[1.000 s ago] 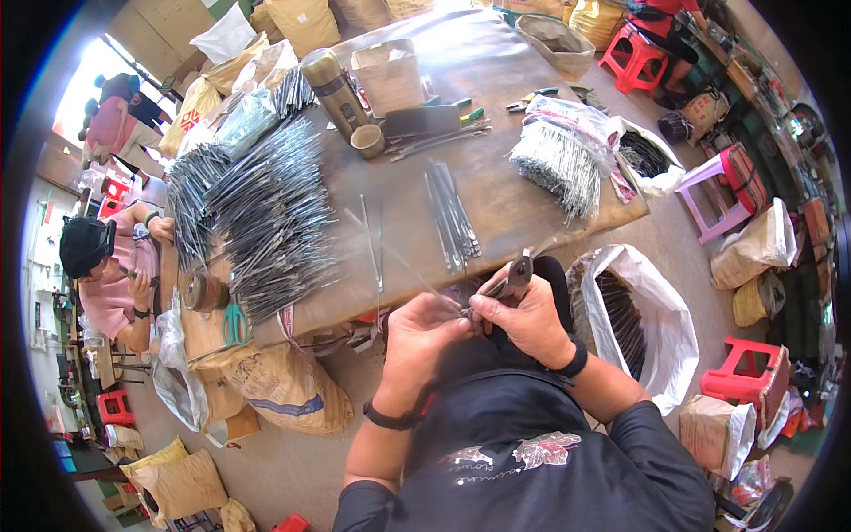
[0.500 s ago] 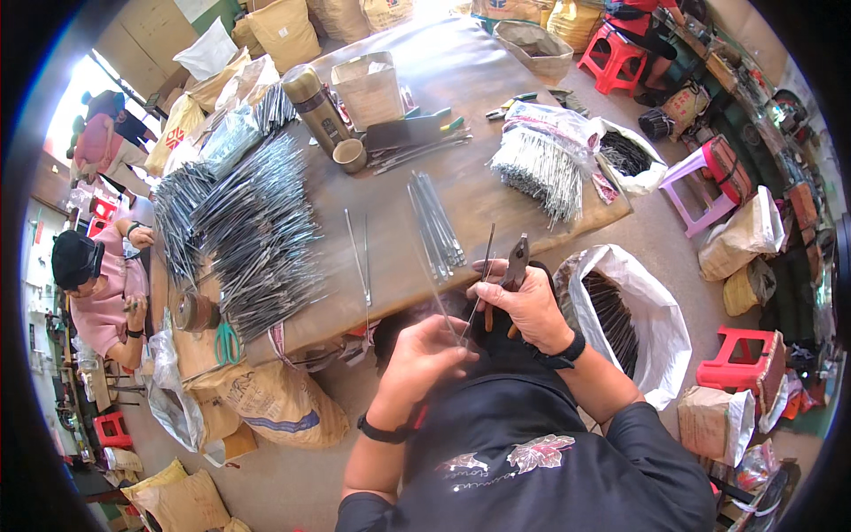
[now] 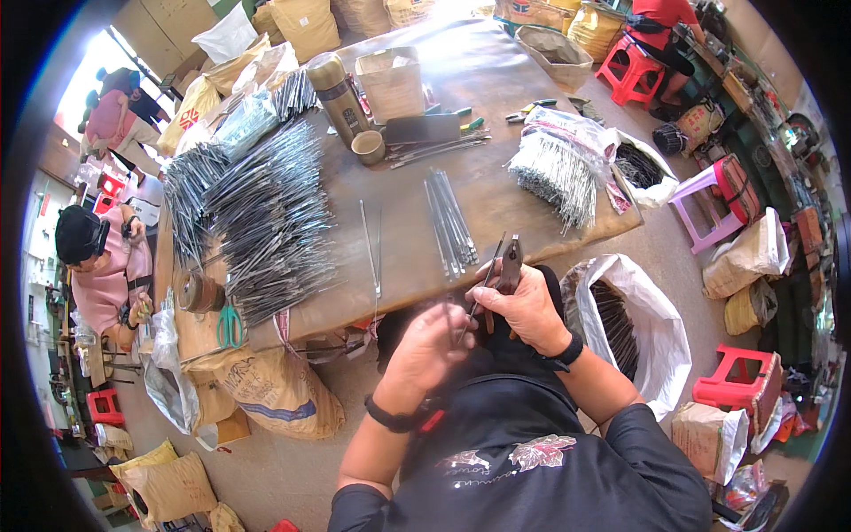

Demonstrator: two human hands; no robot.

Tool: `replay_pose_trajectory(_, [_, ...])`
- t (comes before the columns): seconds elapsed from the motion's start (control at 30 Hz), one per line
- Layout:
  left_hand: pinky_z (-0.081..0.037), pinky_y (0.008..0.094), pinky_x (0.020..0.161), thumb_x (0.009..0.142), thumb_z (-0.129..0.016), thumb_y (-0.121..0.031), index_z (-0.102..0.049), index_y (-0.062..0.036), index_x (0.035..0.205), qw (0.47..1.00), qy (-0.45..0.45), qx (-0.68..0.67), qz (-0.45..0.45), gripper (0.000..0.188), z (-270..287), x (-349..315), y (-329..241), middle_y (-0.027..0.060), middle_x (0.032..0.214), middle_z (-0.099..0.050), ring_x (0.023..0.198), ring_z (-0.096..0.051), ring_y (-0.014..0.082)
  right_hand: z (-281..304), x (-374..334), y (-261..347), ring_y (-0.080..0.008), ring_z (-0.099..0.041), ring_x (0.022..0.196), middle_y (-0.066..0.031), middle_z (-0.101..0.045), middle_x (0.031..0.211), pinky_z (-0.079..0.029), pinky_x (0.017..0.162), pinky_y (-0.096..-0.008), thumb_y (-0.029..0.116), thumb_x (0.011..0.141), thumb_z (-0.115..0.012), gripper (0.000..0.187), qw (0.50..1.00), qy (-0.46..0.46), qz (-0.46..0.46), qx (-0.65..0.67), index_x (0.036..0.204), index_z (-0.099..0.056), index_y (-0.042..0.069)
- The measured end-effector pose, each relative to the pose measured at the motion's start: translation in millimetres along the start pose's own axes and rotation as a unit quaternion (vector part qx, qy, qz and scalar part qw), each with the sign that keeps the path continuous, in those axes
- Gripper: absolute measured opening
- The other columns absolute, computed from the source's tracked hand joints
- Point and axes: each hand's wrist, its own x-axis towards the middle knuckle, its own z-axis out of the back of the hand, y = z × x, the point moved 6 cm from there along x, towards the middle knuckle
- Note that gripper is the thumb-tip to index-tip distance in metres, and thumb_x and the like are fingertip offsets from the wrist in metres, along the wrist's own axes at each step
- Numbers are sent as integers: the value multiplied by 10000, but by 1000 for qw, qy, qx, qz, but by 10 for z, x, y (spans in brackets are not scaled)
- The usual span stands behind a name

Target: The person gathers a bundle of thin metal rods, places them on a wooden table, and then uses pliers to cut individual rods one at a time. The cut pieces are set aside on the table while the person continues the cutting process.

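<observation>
A thin dark strip (image 3: 498, 249) is being pinched between the thumb and fingers of the right hand (image 3: 530, 306), in front of the dark shirt, just off the near edge of the table (image 3: 408, 257). Its long axis is being held aslant, the upper end leaning rightward toward the table, the lower end pointing down toward the left fingers. Pliers (image 3: 511, 262) are being gripped in the same right hand, jaws upward, beside the strip. The left hand (image 3: 433, 341) is being held just to the left and lower, so the right is nearer; its fingers are being blurred, half curled, and whether anything is being grasped cannot be told. Beyond, a small bundle of strips (image 3: 450, 222) is being supported by the tabletop.
</observation>
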Motion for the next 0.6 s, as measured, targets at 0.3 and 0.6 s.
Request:
replay_pose_trajectory(0.3, [-297,181,413,828,-717,-80,-616,-52,920,987,-59,121,-90,139,-9,59,-76,17,766,-637,484,-454,46,5,-8,13,-138,-627,615,-84,-660,791,-506,518,-249,69,863,-660,156,1000,19,3,11,972,-604,-28])
replay_pose_trajectory(0.6, [-357,162,440,852,-678,-35,-685,-14,1033,911,-145,303,-241,183,-11,-101,-356,-17,786,-635,536,-457,3,217,-15,-427,-366,-654,918,-283,-622,1064,-571,791,-403,194,860,-504,282,855,-38,-234,460,991,-618,-29])
